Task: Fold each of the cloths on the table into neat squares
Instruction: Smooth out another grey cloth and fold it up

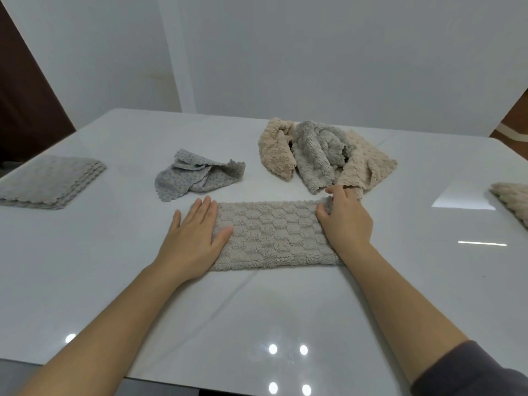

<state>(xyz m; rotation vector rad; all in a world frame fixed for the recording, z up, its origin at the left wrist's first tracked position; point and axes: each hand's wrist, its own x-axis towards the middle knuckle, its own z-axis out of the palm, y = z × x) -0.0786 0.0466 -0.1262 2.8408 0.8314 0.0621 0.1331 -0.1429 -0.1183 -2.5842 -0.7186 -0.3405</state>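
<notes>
The left hand [197, 235] lies flat and spread, palm down, on the left end of a fluffy beige-grey cloth folded into a long rectangle [274, 238]; its fingers [204, 212] point away from the person and the thumb rests on the pile. The right hand [347, 221] is at the cloth's right end, its fingers curled and pinching the far right corner, which is bunched up slightly under the grip (whether the thumb is under the fabric cannot be told). The folded strip lies crosswise on the glossy white table [257, 310], near the person and between the two forearms.

Beyond it, toward the left, sits a crumpled thin grey cloth with a dotted pattern and scalloped edge [197, 174], apart from the strip. Further right is a loose heap: a plush cream cloth [277, 155] on each side of a rumpled plush grey cloth [317, 155], all touching; the heap's near edge reaches just beside the right hand.

At the table's far left edge lies a neat stack of folded grey dotted cloths [51, 181], squared up with scalloped edges aligned. At the right edge, a folded cream cloth [511, 198] is partly cut off by the frame. A dark grey sleeve [468, 372] covers the right upper forearm.
</notes>
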